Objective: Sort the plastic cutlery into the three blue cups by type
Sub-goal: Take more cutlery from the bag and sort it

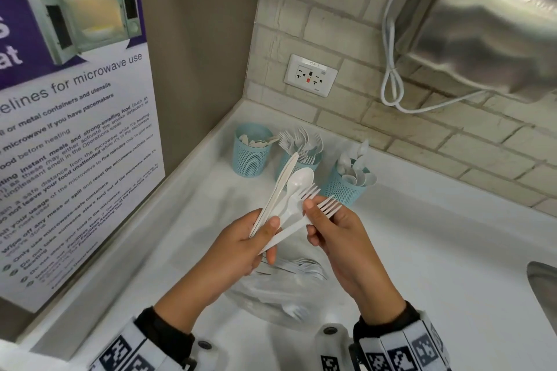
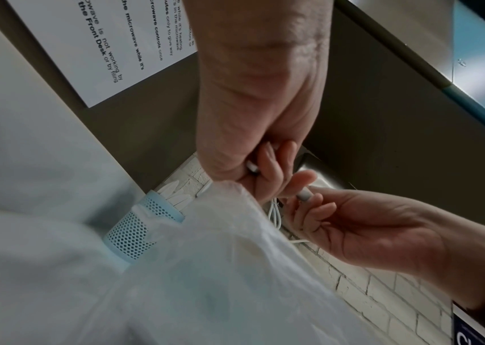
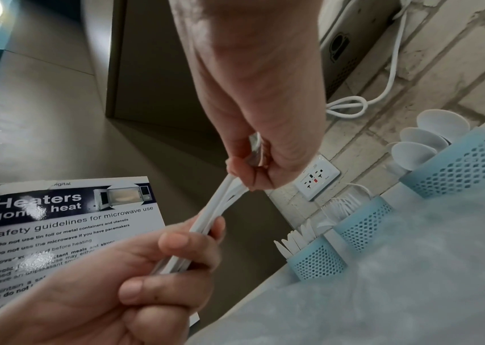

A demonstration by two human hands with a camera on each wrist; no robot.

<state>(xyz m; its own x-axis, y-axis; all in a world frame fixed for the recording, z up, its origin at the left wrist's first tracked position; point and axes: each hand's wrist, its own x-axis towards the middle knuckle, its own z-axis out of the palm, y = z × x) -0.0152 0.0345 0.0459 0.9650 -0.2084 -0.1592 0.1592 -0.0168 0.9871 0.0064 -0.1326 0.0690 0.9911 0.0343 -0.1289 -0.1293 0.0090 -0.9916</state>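
My left hand [image 1: 265,232] grips a fanned bundle of white plastic cutlery [image 1: 289,190]: knives, a spoon and forks. My right hand [image 1: 312,217] pinches the forks [image 1: 327,205] at the bundle's right side. In the right wrist view the handles [image 3: 214,210] run from my right hand [image 3: 250,170] down to my left hand [image 3: 176,256]. Three blue mesh cups stand at the back of the counter: a knife cup [image 1: 251,149], a fork cup [image 1: 298,159] and a spoon cup [image 1: 346,187]. Under my hands a clear plastic bag [image 1: 286,289] holds more cutlery.
The white counter [image 1: 437,250] ends in a corner with a poster wall [image 1: 75,129] at the left and brick tiles behind. A socket [image 1: 310,75], a white cable [image 1: 391,84] and a steel appliance [image 1: 497,24] hang above. A sink rim [image 1: 542,286] shows at the right.
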